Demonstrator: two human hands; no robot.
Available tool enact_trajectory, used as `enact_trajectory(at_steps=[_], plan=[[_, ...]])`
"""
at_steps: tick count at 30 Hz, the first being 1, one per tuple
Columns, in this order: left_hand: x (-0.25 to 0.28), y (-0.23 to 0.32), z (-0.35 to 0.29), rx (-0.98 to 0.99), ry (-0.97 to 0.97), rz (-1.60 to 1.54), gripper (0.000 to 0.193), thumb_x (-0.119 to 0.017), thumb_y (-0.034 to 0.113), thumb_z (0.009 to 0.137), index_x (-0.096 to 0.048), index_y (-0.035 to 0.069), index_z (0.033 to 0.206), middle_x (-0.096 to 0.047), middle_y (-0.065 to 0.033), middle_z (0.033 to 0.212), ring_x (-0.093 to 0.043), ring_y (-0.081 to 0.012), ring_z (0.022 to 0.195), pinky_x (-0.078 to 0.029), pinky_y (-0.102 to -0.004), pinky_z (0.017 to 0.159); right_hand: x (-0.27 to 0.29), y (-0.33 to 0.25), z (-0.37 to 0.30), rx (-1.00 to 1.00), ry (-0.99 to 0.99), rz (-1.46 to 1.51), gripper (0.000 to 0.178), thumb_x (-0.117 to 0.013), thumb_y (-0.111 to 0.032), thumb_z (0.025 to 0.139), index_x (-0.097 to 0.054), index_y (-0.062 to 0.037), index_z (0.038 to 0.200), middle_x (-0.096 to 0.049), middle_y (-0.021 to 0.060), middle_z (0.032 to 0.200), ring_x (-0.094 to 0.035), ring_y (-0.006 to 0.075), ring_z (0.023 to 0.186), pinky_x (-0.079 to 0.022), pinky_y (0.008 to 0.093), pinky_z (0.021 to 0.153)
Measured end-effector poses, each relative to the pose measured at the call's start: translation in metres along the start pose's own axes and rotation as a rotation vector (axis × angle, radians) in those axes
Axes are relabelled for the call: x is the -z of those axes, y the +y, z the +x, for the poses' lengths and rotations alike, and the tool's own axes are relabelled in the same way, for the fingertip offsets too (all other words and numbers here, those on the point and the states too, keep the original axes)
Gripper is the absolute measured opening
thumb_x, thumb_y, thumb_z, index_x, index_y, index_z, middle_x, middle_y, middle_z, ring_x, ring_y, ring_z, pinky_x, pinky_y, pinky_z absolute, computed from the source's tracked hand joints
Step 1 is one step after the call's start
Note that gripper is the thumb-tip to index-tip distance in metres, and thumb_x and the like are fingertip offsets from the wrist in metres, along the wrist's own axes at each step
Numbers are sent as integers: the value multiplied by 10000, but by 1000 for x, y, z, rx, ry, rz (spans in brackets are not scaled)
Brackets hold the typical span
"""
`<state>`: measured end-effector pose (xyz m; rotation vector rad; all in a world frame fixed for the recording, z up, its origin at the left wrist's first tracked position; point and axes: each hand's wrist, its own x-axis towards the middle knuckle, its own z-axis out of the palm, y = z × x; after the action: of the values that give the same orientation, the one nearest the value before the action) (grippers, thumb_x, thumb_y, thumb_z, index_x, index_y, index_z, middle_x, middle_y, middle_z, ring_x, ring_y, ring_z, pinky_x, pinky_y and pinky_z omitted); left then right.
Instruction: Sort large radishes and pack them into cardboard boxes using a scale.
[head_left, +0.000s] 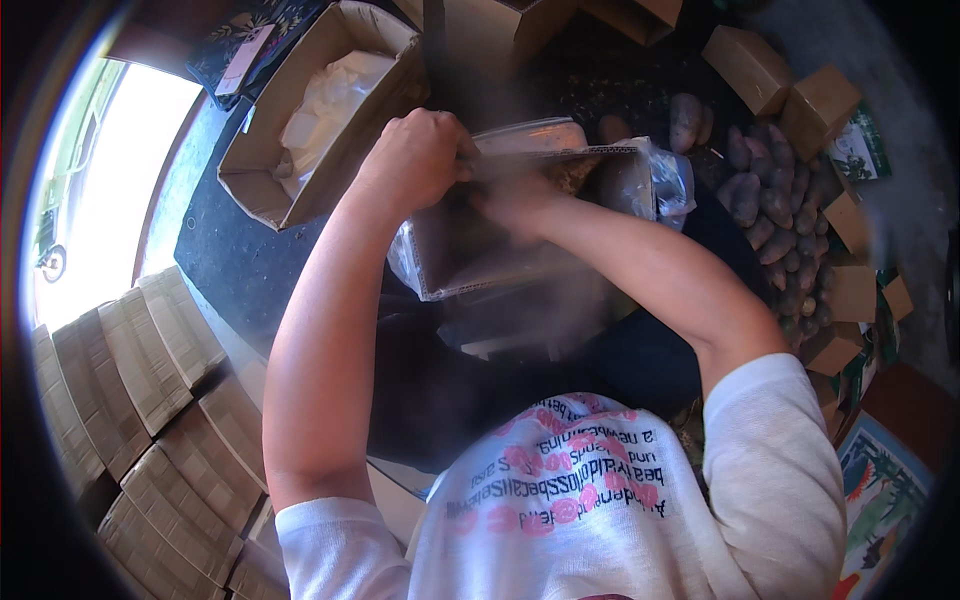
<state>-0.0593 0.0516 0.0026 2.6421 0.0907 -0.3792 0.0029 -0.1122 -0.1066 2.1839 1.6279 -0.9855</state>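
Note:
A cardboard box [435, 270] stands tilted in front of me, with clear plastic [672, 180] sticking out at its right side. My left hand [425, 150] is closed in a fist at the far left corner of this box; what its fingers pinch is hidden. Inside the opening, my right hand [520, 205] is smeared by motion, so its fingers cannot be made out. Some brown stuff [572, 178] shows beyond it in the box. Just behind the far rim lies a clear plastic wrapping [535, 135].
To the left, a long open carton [240, 185] holds crumpled pale paper [340, 95]. Stacked cardboard boxes [130, 345] fill the lower left. Reddish-purple tubers [775, 205] lie heaped on the right, with small brown cartons [820, 105] around them. More cartons [495, 30] stand at the far side.

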Motion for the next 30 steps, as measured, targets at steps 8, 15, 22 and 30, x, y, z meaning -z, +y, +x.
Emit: enact_trajectory(at_steps=[8, 15, 22, 30], plan=[[1, 3, 0, 52, 22, 12, 249, -790, 184, 774, -780, 134, 1018, -727, -145, 986, -683, -325, 968, -530, -416, 893, -9, -3, 7, -26, -25, -3, 824, -798, -311, 726, -446, -95, 1439, -614, 135, 1315, -599, 301, 1211, -447, 438, 1050], [1, -1, -2, 26, 7, 38, 244, -781, 206, 792, -775, 138, 1027, -728, -131, 978, -683, -321, 955, -525, -419, 893, 16, 1, -11, 79, -85, 8, 880, -827, -316, 711, -412, -86, 1452, -553, 156, 1387, -502, 322, 1320, -395, 425, 1117], [-5, -6, 0, 60, 14, 62, 237, -770, 197, 810, -771, 138, 1040, -729, -132, 987, -690, -317, 954, -534, -417, 880, 9, 7, -12, 46, 116, 63, 841, -789, -282, 754, -389, -93, 1469, -468, 172, 1469, -420, 330, 1390, -372, 439, 1141], [-9, -12, 3, 7, 36, 100, 231, -753, 194, 828, -766, 129, 1049, -731, -130, 977, -691, -312, 956, -533, -417, 895, -33, 7, -10, 27, 611, -79, 436, -553, -199, 909, -555, -115, 1336, -550, 98, 1343, -502, 261, 1294, -410, 466, 1074]])
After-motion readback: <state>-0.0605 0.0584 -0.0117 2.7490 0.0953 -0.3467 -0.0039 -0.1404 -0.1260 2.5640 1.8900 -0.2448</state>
